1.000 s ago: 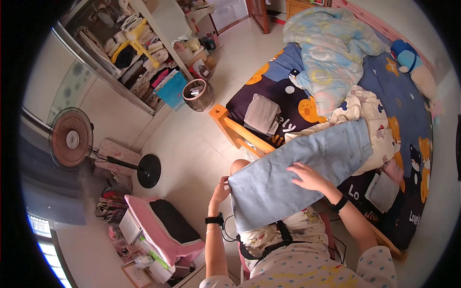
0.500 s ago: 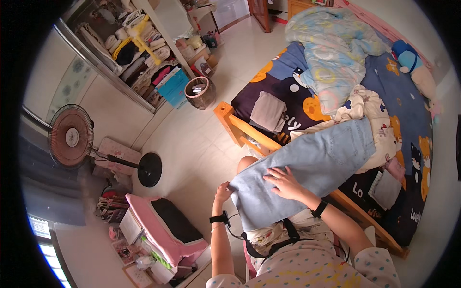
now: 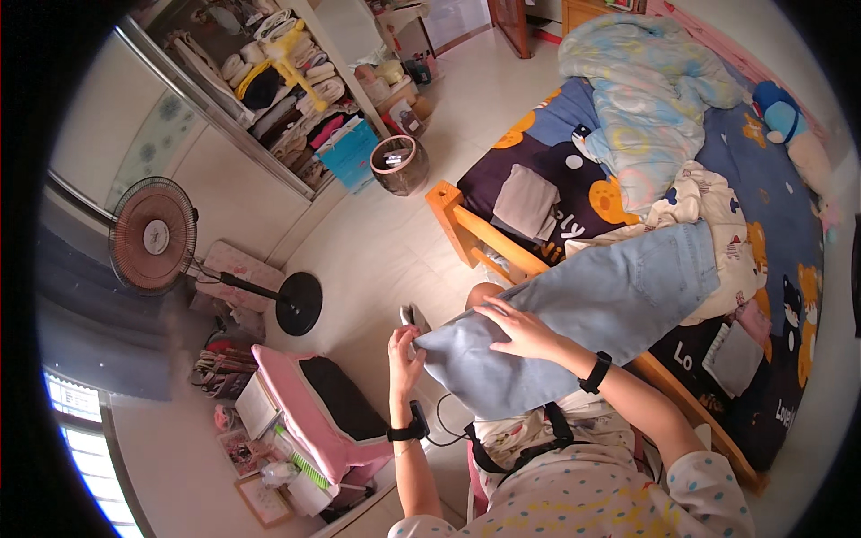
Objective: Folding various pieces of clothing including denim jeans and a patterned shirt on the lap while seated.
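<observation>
A pair of light blue jeans (image 3: 574, 314) lies folded lengthwise across my lap, with its waist end resting over the bed's edge. My left hand (image 3: 406, 357) pinches the jeans' leg hem at the near left corner and holds it slightly raised. On top of the lower leg lies my right hand (image 3: 520, 330), its fingers spread on the denim. Beyond the waist end, a cream patterned cloth (image 3: 717, 215) is bunched on the bed. A folded grey garment (image 3: 526, 202) sits near the bed's corner, and another folded grey garment (image 3: 732, 359) lies right of the jeans.
The bed (image 3: 489, 170) has a wooden frame rail (image 3: 502, 240) running beside my lap. A rumpled light quilt (image 3: 641, 99) covers its far part. To the left stand a fan (image 3: 154, 235), a pink-covered chair (image 3: 300, 403), a round pot (image 3: 399, 170) and an open wardrobe full of clothes (image 3: 291, 90).
My left hand has lifted the hem corner a little and turned it. My right hand has slid slightly toward the far edge of the leg. The view has shifted a little.
</observation>
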A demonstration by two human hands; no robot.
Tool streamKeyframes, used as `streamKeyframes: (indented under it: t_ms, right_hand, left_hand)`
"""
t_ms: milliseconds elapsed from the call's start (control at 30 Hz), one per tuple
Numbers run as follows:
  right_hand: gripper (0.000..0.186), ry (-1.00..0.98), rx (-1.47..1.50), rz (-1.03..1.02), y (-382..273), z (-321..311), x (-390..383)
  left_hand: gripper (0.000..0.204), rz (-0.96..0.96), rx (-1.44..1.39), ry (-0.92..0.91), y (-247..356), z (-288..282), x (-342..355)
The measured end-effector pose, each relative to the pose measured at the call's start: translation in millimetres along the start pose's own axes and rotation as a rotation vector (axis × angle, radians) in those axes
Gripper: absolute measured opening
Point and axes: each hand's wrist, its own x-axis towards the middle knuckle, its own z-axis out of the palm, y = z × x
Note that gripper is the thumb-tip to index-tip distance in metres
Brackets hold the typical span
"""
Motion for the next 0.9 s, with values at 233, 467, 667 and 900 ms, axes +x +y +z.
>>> streamKeyframes:
  t_ms: [233, 467, 667, 900]
  right_hand:
    - [0.065, -0.008, 0.122, -0.108, -38.4, -4.7, 13.4]
    - [0.035, 0.041, 0.123, -0.098, -32.5, -18.6, -8.9]
    - [0.038, 0.015, 0.094, 0.015, -34.1, -52.1, -42.3]
    - [0.041, -0.040, 0.149, 0.317, -10.5, -69.9, -91.5]
  left_hand:
    - [0.022, 0.167, 0.160, -0.055, 100.1, -7.5, 0.5]
    - [0.049, 0.135, -0.036, -0.151, 107.8, 15.7, 4.9]
    - [0.047, -0.113, -0.289, -0.334, -21.2, 66.6, 2.5]
    - [0.052, -0.218, -0.151, -0.285, -60.2, 94.1, 18.2]
